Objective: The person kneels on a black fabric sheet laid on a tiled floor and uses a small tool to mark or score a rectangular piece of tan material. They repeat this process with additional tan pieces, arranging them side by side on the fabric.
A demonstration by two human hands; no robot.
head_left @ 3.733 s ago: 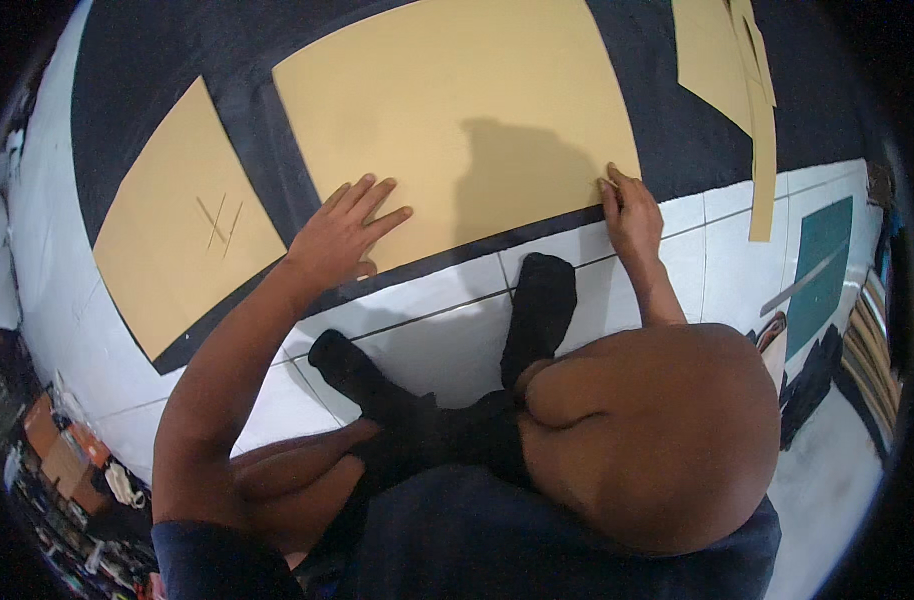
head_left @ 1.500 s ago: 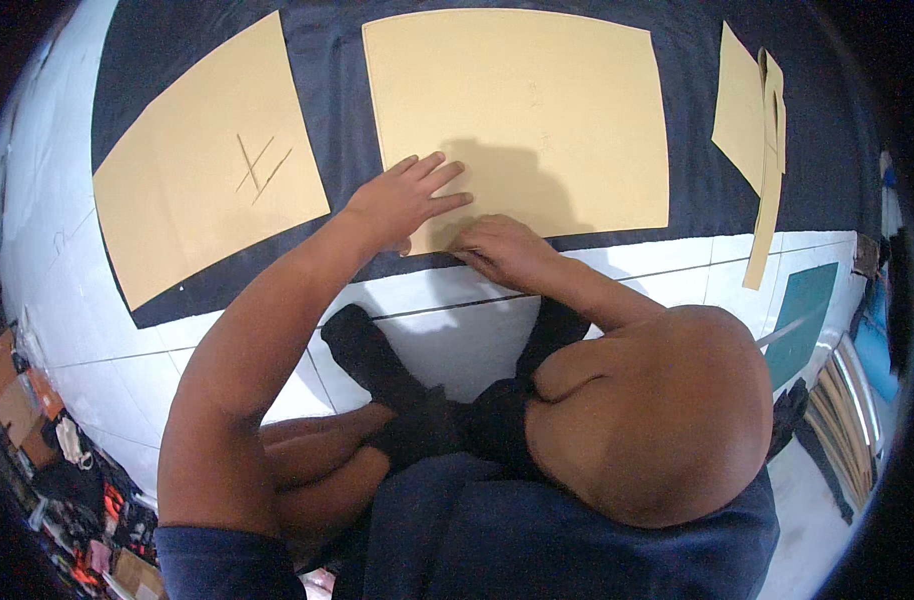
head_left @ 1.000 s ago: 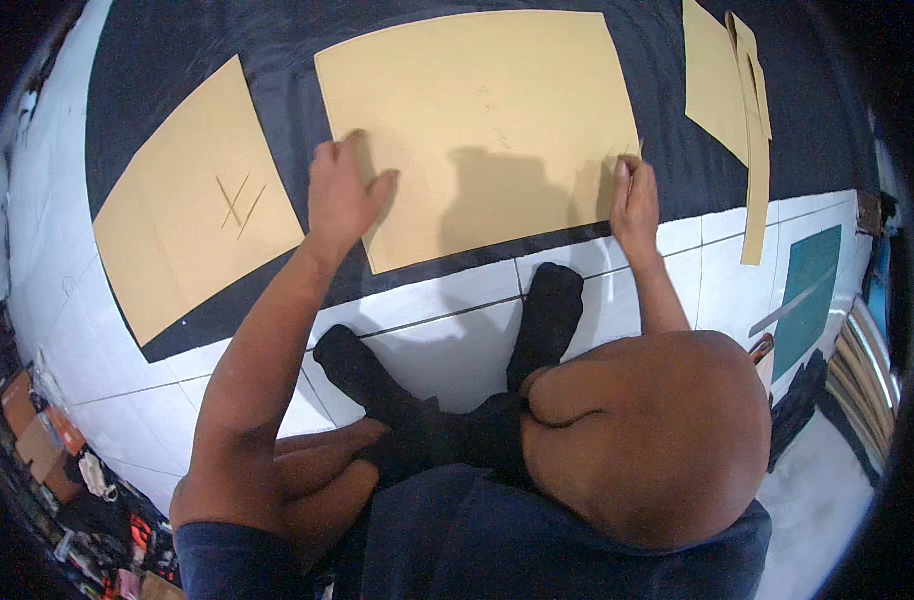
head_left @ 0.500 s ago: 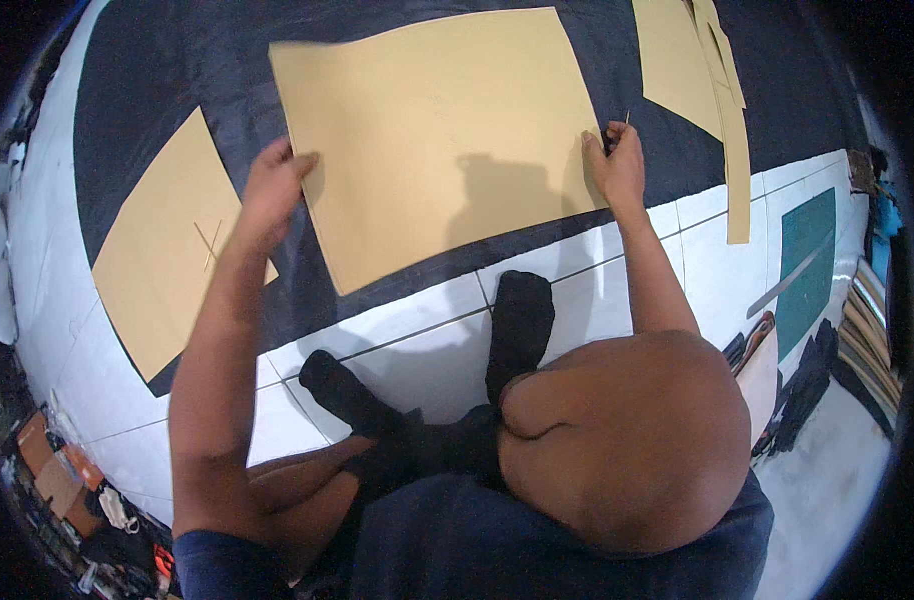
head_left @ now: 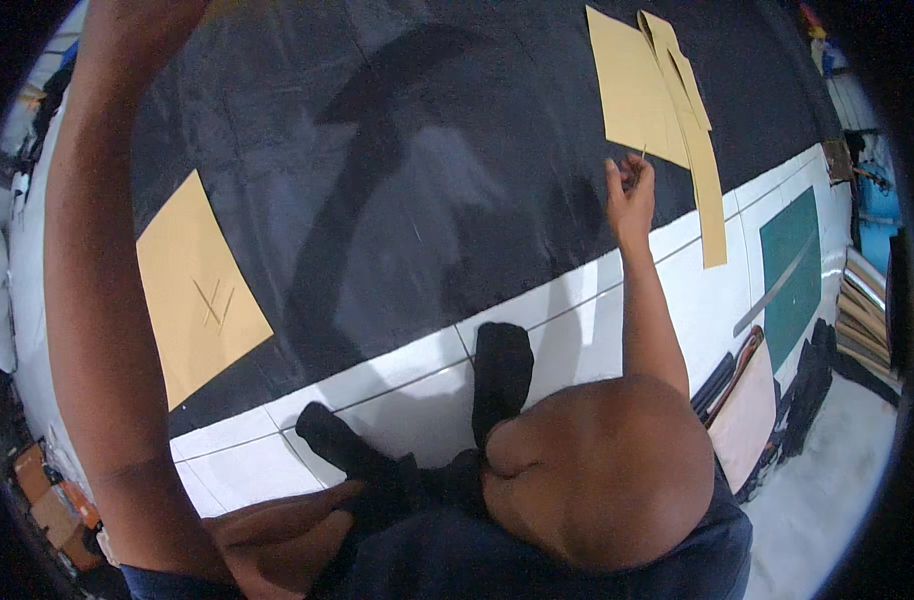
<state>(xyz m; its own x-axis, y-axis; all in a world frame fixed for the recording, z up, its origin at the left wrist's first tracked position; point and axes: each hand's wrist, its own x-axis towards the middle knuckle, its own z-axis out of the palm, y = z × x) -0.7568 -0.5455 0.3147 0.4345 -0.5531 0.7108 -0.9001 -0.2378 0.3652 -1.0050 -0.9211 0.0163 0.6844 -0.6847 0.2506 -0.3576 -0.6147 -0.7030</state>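
My left hand (head_left: 142,28) is raised to the top left rim. Its fingers are cut off by the picture's edge, so whatever they hold is hidden. My right hand (head_left: 632,195) hovers over the black cloth (head_left: 427,200), fingers curled round a thin, pale-tipped stick-like tool (head_left: 645,151) whose kind I cannot make out. Just beyond that hand lies a tan sheet (head_left: 637,95) of card-like material, with narrow tan strips (head_left: 712,210) along its right side. Another tan sheet (head_left: 202,330), marked with a few crossed lines, rests beside my left forearm.
White floor tiles (head_left: 417,365) border the cloth on my side, under my dark-socked feet (head_left: 502,370). At the right are a green mat (head_left: 792,270) with a metal ruler (head_left: 777,285) across it, and a pale pink piece (head_left: 747,410). Boxes (head_left: 52,505) clutter the lower left.
The large tan sheet both hands held has left the view, baring the black cloth. My left hand has swung up and left; my right hand has come off the sheet, keeping the thin tool.
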